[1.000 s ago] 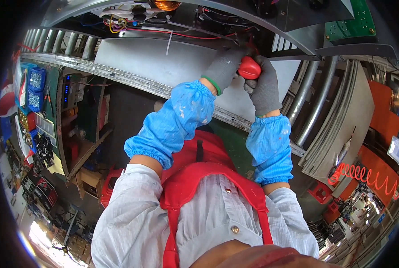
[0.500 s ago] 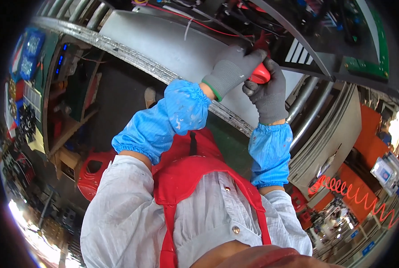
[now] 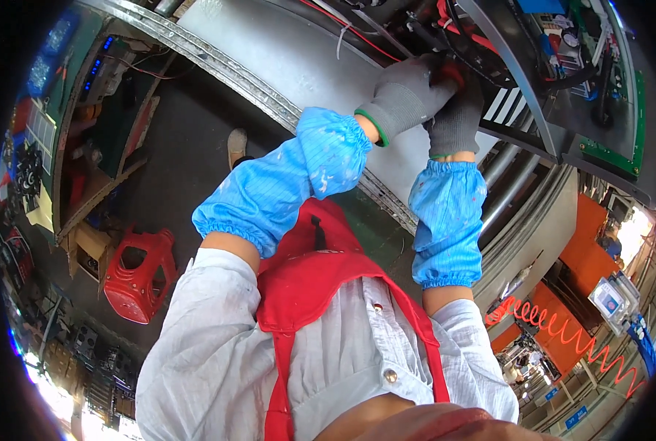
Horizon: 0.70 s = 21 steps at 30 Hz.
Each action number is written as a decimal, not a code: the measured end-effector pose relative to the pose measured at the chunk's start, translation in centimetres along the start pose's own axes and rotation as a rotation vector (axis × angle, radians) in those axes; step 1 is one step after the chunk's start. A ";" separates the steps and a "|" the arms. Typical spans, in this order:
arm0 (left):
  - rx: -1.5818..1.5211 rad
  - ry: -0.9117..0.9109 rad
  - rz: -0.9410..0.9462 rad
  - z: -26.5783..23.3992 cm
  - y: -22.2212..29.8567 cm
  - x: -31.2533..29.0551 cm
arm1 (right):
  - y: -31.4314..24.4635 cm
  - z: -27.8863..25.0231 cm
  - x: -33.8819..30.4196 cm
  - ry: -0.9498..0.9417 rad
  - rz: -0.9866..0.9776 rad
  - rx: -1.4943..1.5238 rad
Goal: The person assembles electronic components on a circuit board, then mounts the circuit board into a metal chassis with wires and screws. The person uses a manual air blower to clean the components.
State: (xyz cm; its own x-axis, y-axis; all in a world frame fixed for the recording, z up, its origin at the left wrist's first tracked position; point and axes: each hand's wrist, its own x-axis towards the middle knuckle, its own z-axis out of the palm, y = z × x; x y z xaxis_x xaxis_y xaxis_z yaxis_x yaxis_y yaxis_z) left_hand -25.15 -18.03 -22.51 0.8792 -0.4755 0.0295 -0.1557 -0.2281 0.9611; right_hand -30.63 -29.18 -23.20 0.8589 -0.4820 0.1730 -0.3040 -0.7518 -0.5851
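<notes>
My left hand (image 3: 410, 94), in a grey glove with a green cuff edge, reaches in from the left and is closed at the near side of an open dark cabinet (image 3: 511, 55). Pressed up against it is my right hand (image 3: 456, 121), gloved alike, its fingers mostly in shadow. Between the two, a small part of a red-handled tool (image 3: 453, 74) shows; the gloves cover the rest, so its exact kind is unclear. Black and red cables (image 3: 475, 37) run just beyond my fingers. A pale metal panel (image 3: 284, 55) lies beneath my left wrist.
A metal rail (image 3: 232, 81) borders the panel on my side, with rollers (image 3: 508, 184) at the right. A green circuit board (image 3: 607, 154) sits on the cabinet's right part. On the floor stands a red stool (image 3: 140, 275); a coiled orange hose (image 3: 556, 327) hangs at right.
Both hands have moved slightly farther away and right, deeper among the cables. The red-handled tool, plainly visible before, is now mostly covered by the gloves. The whole view has shifted a little.
</notes>
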 end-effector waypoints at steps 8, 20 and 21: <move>0.001 0.023 -0.028 0.4 -1.2 0.4 | 1.1 1.6 0.5 0.040 0.108 0.154; 0.122 -0.065 -0.077 -0.4 0.3 1.6 | -0.6 -0.3 1.1 -0.218 -0.034 -0.534; 0.119 -0.087 -0.076 -0.6 0.6 1.5 | -0.4 -0.3 1.0 -0.197 -0.031 -0.527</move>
State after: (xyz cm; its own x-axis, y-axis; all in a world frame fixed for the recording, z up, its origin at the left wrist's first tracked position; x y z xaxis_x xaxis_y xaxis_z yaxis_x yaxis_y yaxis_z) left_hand -23.61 -18.37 -21.72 0.8489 -0.5239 -0.0706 -0.1474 -0.3629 0.9201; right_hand -29.79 -29.43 -22.57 0.9161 -0.4009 0.0035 -0.3987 -0.9118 -0.0980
